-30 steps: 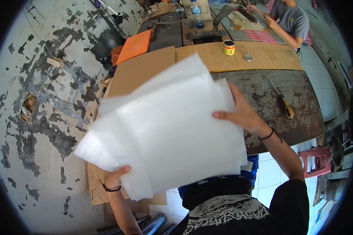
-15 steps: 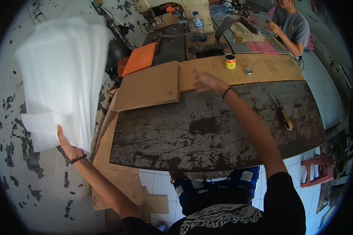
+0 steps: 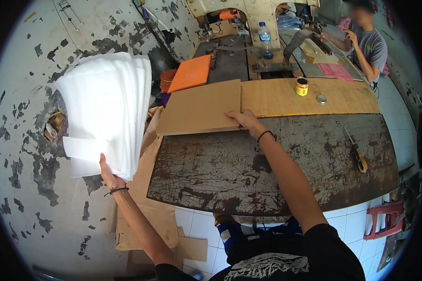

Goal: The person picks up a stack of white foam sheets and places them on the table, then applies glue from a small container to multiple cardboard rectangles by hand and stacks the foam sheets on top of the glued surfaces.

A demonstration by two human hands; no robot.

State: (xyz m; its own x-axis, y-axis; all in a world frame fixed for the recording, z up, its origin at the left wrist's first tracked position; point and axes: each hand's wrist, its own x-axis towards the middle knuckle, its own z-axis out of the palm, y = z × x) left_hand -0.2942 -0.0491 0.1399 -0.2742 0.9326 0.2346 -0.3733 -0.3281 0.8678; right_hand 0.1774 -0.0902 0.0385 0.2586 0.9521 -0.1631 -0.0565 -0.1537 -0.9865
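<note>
Change: earlier both hands on white sheets over table; now L hand [image 3: 111, 175] alone has the stack of white sheets [image 3: 101, 103], held upright off the table's L side, in front of the wall. L grip clamped on the stack's lower edge, thumb on the near face. R hand [image 3: 247, 120], empty over the table half a sec ago, now touches near R corner of brown cardboard [image 3: 199, 107]; a digit lies on top, rest at the edge. Can't tell if R grip is clamped, underside hidden. Meaning: cardboard uncovered & in reach; sheets kept clear w/ one hand.

Surface: dark table [image 3: 211, 168], scratched, paint worn. Cardboard lies across its far L part, partly onto wooden strip [image 3: 276, 105]. On strip: yellow/red tin [image 3: 302, 86], lid [image 3: 321, 99] off, just beside. Screwdriver [image 3: 359, 157] at table's R end. Orange panel [image 3: 190, 74] beyond cardboard.

Room: peeling wall [image 3: 28, 117] on L, white tiled floor [image 3: 204, 224], red stool [image 3: 384, 220] lower R, co-worker [image 3: 374, 49] far R, bottle [image 3: 265, 43] far side.
</note>
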